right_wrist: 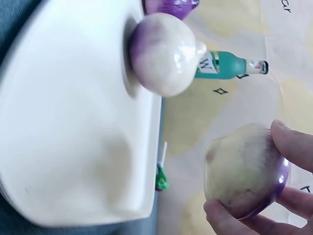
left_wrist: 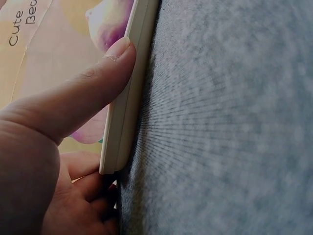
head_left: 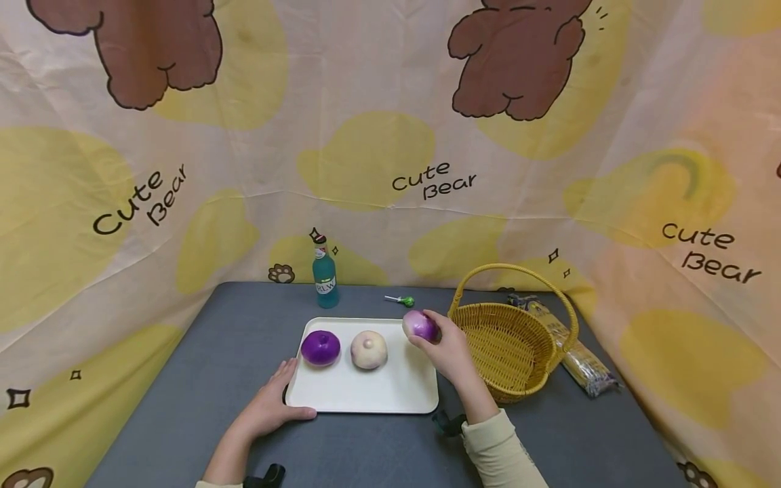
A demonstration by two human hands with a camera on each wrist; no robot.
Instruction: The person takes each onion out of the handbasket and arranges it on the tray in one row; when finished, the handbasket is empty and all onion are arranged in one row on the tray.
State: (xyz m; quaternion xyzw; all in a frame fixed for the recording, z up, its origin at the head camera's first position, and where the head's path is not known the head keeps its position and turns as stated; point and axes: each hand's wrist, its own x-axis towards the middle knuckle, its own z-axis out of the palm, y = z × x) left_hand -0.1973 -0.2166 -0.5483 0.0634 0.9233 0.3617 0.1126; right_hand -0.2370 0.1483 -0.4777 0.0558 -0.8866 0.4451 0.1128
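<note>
My right hand (head_left: pixel 450 346) grips a purple-and-white onion (head_left: pixel 421 326) in its fingers, above the right part of a white tray (head_left: pixel 390 400). The right wrist view shows this onion (right_wrist: pixel 244 171) held off the tray, its pale side facing the camera. On the tray lie a deep purple onion (head_left: pixel 320 348) at the left and a whitish onion (head_left: pixel 369 350) with a small nub near the middle. My left hand (head_left: pixel 268 403) holds the tray's near left corner, its thumb (left_wrist: pixel 93 90) against the front edge and its other fingers along the left side.
Behind the tray stand a teal bottle (head_left: pixel 326 281) and a green lollipop (head_left: pixel 407 301), which lies flat. A yellow wicker basket (head_left: pixel 506 393) with a tall handle is right of the tray. Beside it lies a long clear-and-yellow packet (head_left: pixel 586 366). A patterned cloth (head_left: pixel 366 163) hangs behind the table.
</note>
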